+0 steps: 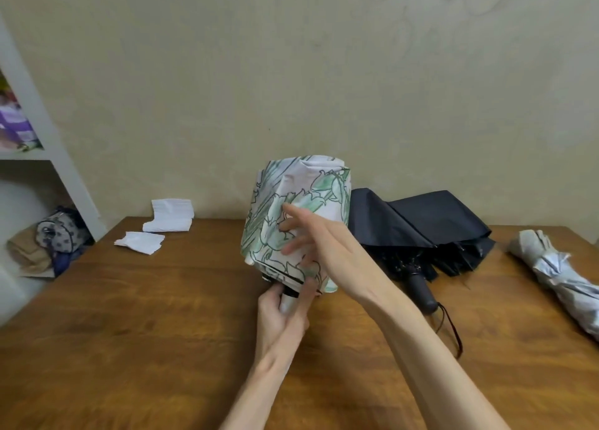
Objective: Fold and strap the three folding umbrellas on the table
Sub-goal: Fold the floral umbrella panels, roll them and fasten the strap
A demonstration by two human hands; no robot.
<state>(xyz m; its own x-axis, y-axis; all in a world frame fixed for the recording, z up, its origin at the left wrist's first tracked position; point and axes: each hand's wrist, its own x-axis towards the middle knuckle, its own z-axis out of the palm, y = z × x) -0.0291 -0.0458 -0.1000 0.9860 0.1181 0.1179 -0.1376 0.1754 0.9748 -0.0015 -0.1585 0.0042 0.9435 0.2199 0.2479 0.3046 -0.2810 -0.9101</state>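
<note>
A white folding umbrella with green flower print (pixel 301 199) stands upright above the middle of the wooden table (pixel 162 316), its canopy loose and bunched. My left hand (pixel 285 316) grips its pale handle from below. My right hand (pixel 311 238) lies against the canopy's right side with fingers spread on the fabric. To the right lies a black folding umbrella (pixel 418 228), its canopy loose and its handle and wrist cord pointing toward me. A silver-grey umbrella (pixel 557 274) lies rolled at the far right edge.
Two stacks of white paper tissues (pixel 168 217) lie at the table's back left. A white shelf unit (pixel 48 144) with bags on its lower shelf stands left of the table. A beige wall runs behind the table.
</note>
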